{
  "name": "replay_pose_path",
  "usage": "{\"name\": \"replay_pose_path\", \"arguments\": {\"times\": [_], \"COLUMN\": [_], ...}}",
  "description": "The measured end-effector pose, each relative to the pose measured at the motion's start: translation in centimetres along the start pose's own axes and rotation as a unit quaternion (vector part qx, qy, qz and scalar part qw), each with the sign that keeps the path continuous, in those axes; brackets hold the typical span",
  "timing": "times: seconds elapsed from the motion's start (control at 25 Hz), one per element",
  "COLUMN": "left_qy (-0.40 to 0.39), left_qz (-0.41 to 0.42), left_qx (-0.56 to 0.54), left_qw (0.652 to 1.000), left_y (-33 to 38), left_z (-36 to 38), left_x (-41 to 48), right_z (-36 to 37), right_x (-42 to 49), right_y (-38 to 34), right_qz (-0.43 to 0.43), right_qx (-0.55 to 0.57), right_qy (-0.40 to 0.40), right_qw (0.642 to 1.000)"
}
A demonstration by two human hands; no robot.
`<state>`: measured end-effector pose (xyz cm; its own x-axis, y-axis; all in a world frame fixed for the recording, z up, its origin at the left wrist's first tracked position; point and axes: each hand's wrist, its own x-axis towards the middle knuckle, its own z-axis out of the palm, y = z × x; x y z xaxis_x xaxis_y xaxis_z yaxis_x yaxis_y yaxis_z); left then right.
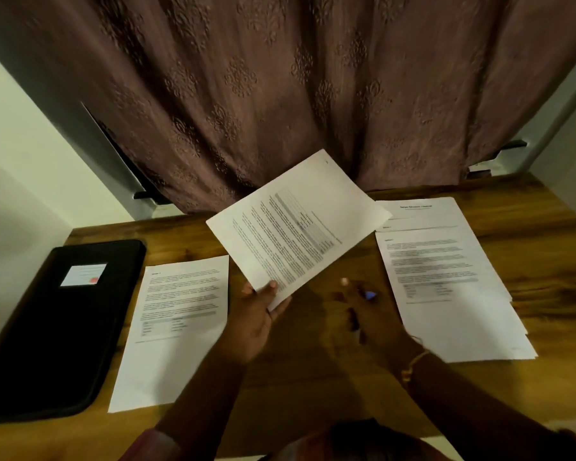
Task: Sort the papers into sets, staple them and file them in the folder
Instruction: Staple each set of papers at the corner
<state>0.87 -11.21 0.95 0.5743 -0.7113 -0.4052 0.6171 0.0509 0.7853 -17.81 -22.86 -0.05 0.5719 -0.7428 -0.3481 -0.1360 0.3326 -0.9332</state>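
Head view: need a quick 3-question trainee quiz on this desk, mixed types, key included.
1. True or false: the paper stack lies to the left of the single sheet.
2. The closed black folder bears: A) a white label B) a metal clip C) a rubber band.
3. Which hand grips the raised sheet by its near corner?
Key: 1 false; 2 A; 3 left hand.
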Motion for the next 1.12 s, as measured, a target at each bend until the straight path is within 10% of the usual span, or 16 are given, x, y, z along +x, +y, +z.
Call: {"name": "replay_pose_path", "arguments": {"times": [0.84, 1.12], "left_qy": [0.067, 0.054], "left_qz": [-0.188, -0.144], "left_qx": [0.032, 0.094], "left_qw": [0.979, 0.984], "left_y": [-5.3, -7.0], "left_z": [1.9, 1.4], "left_x": [-1.4, -2.0], "right_z": [1.1, 0.2], "right_x": [2.7, -1.1], "right_y": [1.9, 3.3], "right_qz": [0.152, 0.277], "right_qx": [-0.052, 0.119], "right_qy": [0.033, 0.000], "right_qw": [0.986, 0.954]}}
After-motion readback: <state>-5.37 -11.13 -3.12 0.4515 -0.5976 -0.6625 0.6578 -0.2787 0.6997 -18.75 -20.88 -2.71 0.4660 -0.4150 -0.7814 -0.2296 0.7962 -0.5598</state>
